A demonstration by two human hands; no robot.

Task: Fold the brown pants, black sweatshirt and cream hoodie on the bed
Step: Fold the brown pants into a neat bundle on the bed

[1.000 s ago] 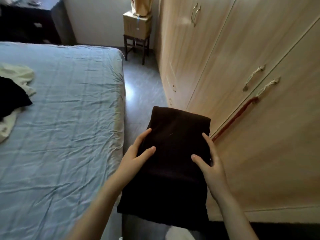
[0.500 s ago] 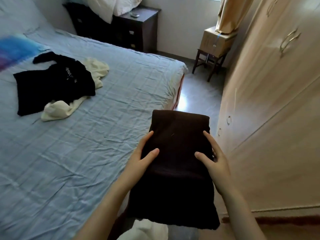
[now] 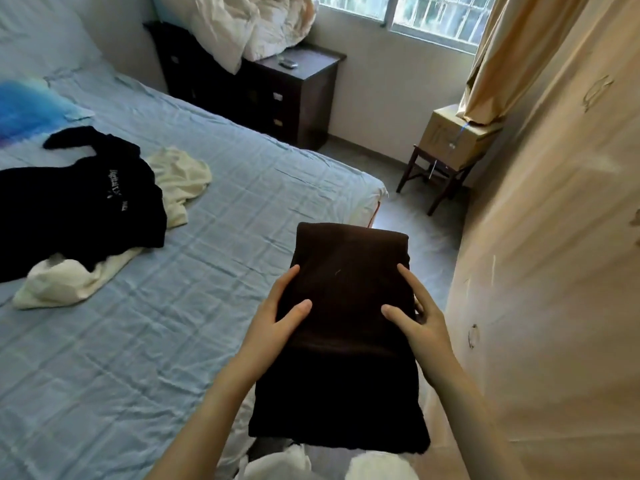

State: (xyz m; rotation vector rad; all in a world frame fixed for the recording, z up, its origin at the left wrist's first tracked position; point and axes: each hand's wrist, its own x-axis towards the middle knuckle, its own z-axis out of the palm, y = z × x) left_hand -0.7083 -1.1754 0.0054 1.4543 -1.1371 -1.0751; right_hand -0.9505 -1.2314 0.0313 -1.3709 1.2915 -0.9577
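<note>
The crumpled cream hoodie (image 3: 65, 282) lies largely hidden under the black sweatshirt (image 3: 86, 202), whose left part the picture's edge cuts off. Its white chest print is too small to read. The light wooden wardrobe (image 3: 554, 271) is motion-blurred, handles indistinct.

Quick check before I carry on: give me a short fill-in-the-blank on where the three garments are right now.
1. Both hands, left hand and right hand, hold the folded ____ pants.
2. The black sweatshirt lies on top of the ____ hoodie.
3. Those two garments rest unfolded on the ____.

Missing words: brown; cream; bed
</note>
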